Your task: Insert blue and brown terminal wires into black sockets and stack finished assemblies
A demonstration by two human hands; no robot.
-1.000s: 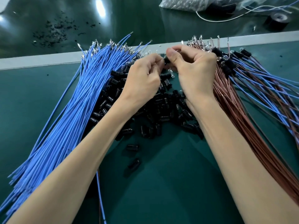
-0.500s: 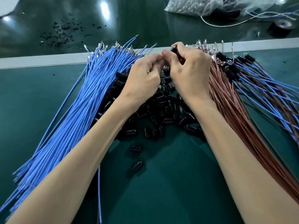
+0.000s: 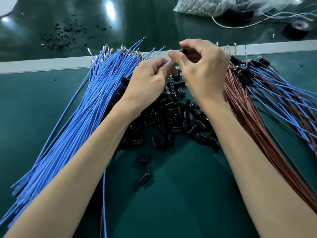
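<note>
Black socket (image 3: 183, 52) in right hand (image 3: 202, 71)

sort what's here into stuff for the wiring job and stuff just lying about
Job: blue wires, brown wires, loose black sockets, socket in right hand, wire pinched by left hand, finished assemblies.
Lying about: tape roll, plastic bag, white cord, black scraps.

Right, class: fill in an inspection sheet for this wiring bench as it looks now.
Surface: green mat, pale strip along far edge.
Job's things: blue wires left, brown wires right, black sockets heaped between, finished assemblies far right.
Clutter: black specks, plastic bag, tape roll beyond the strip.
Grippers: right hand pinches a single socket; left hand pinches what looks like a wire tip.
Cables: white cord loose by the bag.
Surroundings: dark glossy bench reflecting lights.
</note>
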